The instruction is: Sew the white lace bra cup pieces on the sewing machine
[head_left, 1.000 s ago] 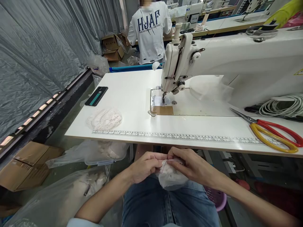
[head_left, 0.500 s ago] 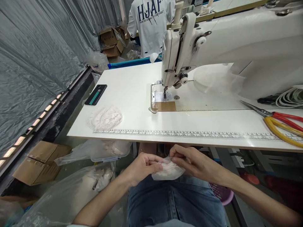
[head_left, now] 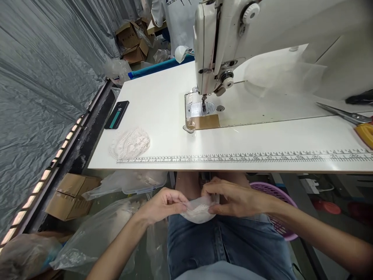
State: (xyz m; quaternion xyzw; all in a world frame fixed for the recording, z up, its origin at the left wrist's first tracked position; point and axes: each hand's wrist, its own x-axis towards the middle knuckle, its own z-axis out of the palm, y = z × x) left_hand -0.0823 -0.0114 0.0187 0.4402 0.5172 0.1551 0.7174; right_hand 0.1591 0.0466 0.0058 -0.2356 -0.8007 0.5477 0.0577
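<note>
Above my lap, in front of the table edge, a small piece of sheer white fabric with a lacy band [head_left: 198, 213] is stretched between my two hands. My left hand [head_left: 166, 203] pinches its left side between thumb and fingers. On the other side, my right hand [head_left: 230, 197] grips the fabric with thumb and fingers, partly hiding that end. A bundle of white lace trim [head_left: 130, 144] lies on the table's left part. Beyond my hands stands a white sewing machine [head_left: 217, 46], its needle area over the metal plate.
The white table [head_left: 163, 128] has a printed ruler [head_left: 233, 157] along its front edge. A phone [head_left: 117, 115] lies at the left, scissors [head_left: 344, 113] at the right. Plastic bags [head_left: 96, 233], a cardboard box [head_left: 71, 196] and a purple basket [head_left: 274, 190] are below. Another person [head_left: 183, 23] is behind the table.
The view has tilted down and shifted. My hands have drawn the fabric a little wider, and the right thumb now sits lower along it. The lace bundle and phone stay put.
</note>
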